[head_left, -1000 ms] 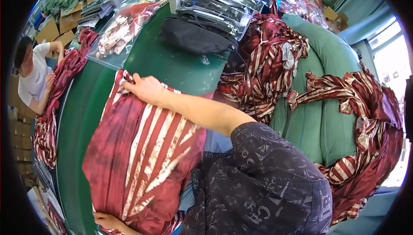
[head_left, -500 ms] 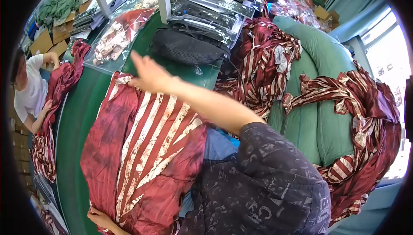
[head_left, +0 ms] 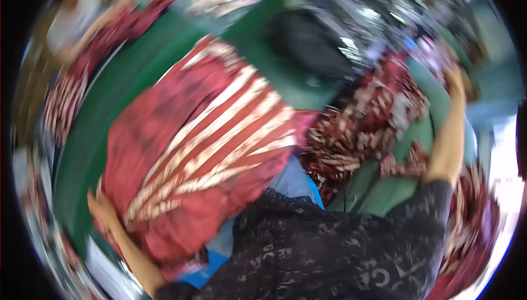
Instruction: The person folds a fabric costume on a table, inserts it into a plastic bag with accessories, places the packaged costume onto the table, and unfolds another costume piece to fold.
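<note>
A dark red garment with cream, stain-patterned stripes [head_left: 219,141] lies spread before me. My left hand [head_left: 102,210] rests at its lower left edge, fingers seemingly stretched along the cloth, though blurred. My right hand [head_left: 454,77] is reached far out to the right, beside the clear-wrapped pink and white goods [head_left: 431,58] and the upper end of a green padded bundle [head_left: 436,88]. Motion smears its fingers, so whether it holds anything is not visible. Close to the right arm is a heap of crumpled red and cream striped garments [head_left: 368,119].
A black bag [head_left: 310,42] sits on the green table [head_left: 263,69], with plastic-wrapped packs [head_left: 362,3] behind it. More striped garments [head_left: 475,212] hang at the right. Across the table, a person in a white top [head_left: 88,9] handles red cloth [head_left: 118,31].
My right hand has swung from the garment's top edge far to the right. My left hand stays by the garment's lower left edge. The view has turned right and blurred.
</note>
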`<state>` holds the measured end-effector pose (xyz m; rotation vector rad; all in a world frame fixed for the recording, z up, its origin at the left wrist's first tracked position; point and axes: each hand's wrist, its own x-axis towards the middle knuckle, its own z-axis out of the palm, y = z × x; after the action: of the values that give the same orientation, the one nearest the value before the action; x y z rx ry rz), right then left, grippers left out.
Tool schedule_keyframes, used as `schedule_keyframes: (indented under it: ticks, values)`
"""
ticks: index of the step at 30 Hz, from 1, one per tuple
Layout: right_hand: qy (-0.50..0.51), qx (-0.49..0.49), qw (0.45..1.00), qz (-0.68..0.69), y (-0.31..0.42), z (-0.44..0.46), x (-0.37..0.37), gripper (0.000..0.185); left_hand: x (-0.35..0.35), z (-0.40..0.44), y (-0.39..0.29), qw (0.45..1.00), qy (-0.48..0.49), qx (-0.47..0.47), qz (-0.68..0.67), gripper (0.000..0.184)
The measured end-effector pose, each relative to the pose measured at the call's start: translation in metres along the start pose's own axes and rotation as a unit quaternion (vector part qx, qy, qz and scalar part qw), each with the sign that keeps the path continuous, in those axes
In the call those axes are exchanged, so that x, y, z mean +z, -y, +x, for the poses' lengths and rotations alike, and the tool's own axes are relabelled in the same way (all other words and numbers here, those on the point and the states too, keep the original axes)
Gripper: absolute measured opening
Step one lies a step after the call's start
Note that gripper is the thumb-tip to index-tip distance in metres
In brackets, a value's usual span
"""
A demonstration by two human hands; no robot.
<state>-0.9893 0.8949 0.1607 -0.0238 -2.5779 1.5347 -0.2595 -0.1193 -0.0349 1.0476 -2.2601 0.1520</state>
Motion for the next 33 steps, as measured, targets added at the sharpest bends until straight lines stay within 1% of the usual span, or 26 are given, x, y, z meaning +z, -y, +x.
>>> schedule_keyframes:
  ticks: [1,2,3,4,5,6,7,8,10,12,14,15,16,17,19,21,22,23,25,26,28,29,30,32,33]
  values:
    - [-0.009,-0.121,0.977,-0.174,0.028,-0.014,0.041,0.062,-0.001,0.005,-0.003,1.000,-0.010,0.004,-0.015,0.036]
    - [-0.062,-0.233,0.908,-0.342,0.059,-0.029,0.084,0.057,-0.003,0.004,0.000,0.999,-0.020,-0.024,-0.015,0.036]
    - [-0.089,-0.358,0.825,-0.427,0.028,0.011,0.107,0.047,-0.005,0.005,0.002,0.999,-0.046,-0.019,0.012,0.036]
    - [-0.008,-0.184,0.941,-0.286,0.077,-0.041,0.182,0.046,-0.009,0.007,-0.003,0.996,-0.037,-0.074,-0.031,0.037]
    - [0.045,-0.186,0.947,-0.256,0.110,-0.102,0.248,0.044,-0.001,0.006,0.017,0.992,-0.059,-0.071,-0.082,0.038]
    - [0.107,-0.245,0.929,-0.257,0.138,-0.156,0.307,0.043,-0.011,0.009,0.004,0.993,-0.100,-0.043,-0.050,0.035]
    - [0.161,-0.313,0.898,-0.263,0.165,-0.207,0.353,0.042,-0.016,0.012,0.001,0.992,-0.107,-0.042,-0.061,0.033]
    - [0.207,-0.385,0.858,-0.269,0.189,-0.255,0.392,0.041,-0.023,0.016,-0.001,0.990,-0.113,-0.038,-0.074,0.031]
    - [0.247,-0.541,0.765,-0.247,0.224,-0.324,0.443,0.039,-0.049,0.026,-0.020,0.990,-0.125,0.011,-0.059,0.026]
    - [0.300,-0.556,0.743,-0.219,0.225,-0.342,0.468,0.039,-0.080,0.030,-0.034,0.993,-0.082,0.058,-0.066,0.021]
    - [0.365,-0.570,0.712,-0.190,0.229,-0.356,0.492,0.039,-0.103,0.026,-0.025,0.994,0.000,0.079,-0.072,0.021]
    - [0.372,-0.582,0.701,-0.180,0.237,-0.353,0.504,0.039,-0.111,0.026,-0.018,0.996,-0.006,0.065,-0.060,0.021]
    - [0.396,-0.509,0.744,-0.173,0.245,-0.340,0.517,0.036,-0.116,0.026,-0.012,0.989,0.080,-0.002,-0.124,0.023]
    - [0.420,-0.430,0.781,-0.168,0.253,-0.322,0.530,0.035,-0.119,0.026,-0.005,0.965,0.164,-0.069,-0.190,0.025]
    - [0.392,-0.456,0.786,-0.141,0.251,-0.264,0.581,0.034,-0.115,0.046,0.020,0.946,0.274,-0.039,-0.168,0.031]
    - [0.377,-0.520,0.746,-0.176,0.278,-0.232,0.631,0.045,-0.110,0.066,0.026,0.919,0.356,-0.052,-0.161,0.046]
    - [0.382,-0.527,0.741,-0.166,0.287,-0.225,0.655,0.045,-0.097,0.073,0.033,0.902,0.373,-0.085,-0.200,0.053]
    - [0.385,-0.566,0.707,-0.178,0.291,-0.220,0.680,0.051,-0.083,0.075,0.038,0.882,0.387,-0.116,-0.241,0.060]
    - [0.384,-0.639,0.635,-0.201,0.291,-0.217,0.724,0.064,-0.078,0.085,0.034,0.861,0.448,-0.132,-0.199,0.071]
    - [0.385,-0.643,0.634,-0.192,0.284,-0.217,0.739,0.064,-0.074,0.088,0.034,0.864,0.445,-0.138,-0.193,0.071]
    - [0.436,-0.621,0.611,-0.226,0.264,-0.214,0.755,0.075,-0.068,0.093,0.037,0.822,0.540,-0.167,-0.071,0.081]
    - [0.461,-0.607,0.599,-0.245,0.263,-0.218,0.759,0.081,-0.078,0.093,0.033,0.823,0.538,-0.168,-0.068,0.081]
    - [0.460,-0.606,0.601,-0.244,0.266,-0.218,0.762,0.081,-0.086,0.092,0.026,0.829,0.536,-0.154,-0.042,0.080]
    - [0.544,-0.530,0.580,-0.293,0.289,-0.232,0.742,0.087,-0.092,0.090,0.007,0.835,0.538,-0.114,0.000,0.080]
    - [0.581,-0.483,0.572,-0.318,0.291,-0.232,0.734,0.090,-0.078,0.084,0.021,0.852,0.521,-0.042,0.024,0.077]
